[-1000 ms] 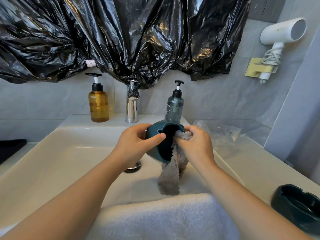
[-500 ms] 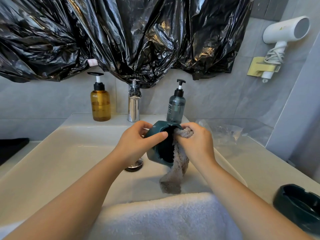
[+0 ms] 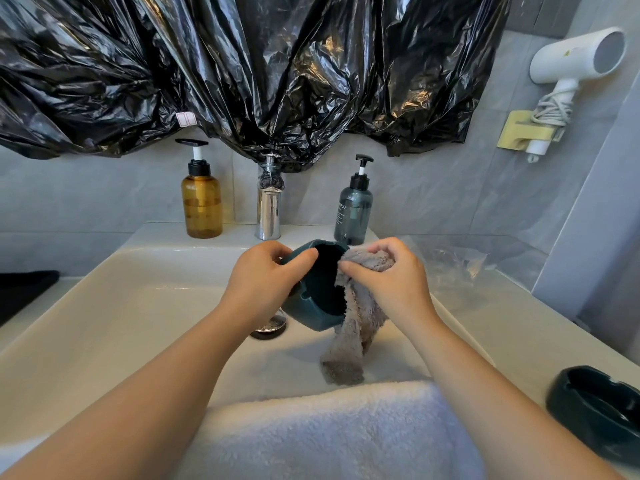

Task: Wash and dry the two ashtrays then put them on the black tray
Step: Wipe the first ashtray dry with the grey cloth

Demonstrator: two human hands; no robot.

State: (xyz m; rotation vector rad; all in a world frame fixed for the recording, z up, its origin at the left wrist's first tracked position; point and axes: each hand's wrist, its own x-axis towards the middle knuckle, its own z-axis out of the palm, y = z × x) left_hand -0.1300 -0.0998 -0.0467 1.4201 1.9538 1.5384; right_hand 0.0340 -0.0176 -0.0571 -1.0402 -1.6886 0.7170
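Over the white sink, my left hand grips a dark teal ashtray, tilted so its hollow faces right. My right hand clutches a grey fluffy cloth bunched at the ashtray's rim, with the cloth's tail hanging down into the basin. A second dark ashtray sits upright on the counter at the lower right. A black object lies at the far left edge; it could be the tray, but I cannot tell.
A chrome tap stands behind the sink between an amber pump bottle and a grey-blue pump bottle. A white towel drapes over the sink's near edge. Black plastic sheeting hangs above. A hair dryer hangs on the right wall.
My right hand has drawn the cloth up from inside the ashtray toward its upper rim. The ashtray stays tilted in my left hand.
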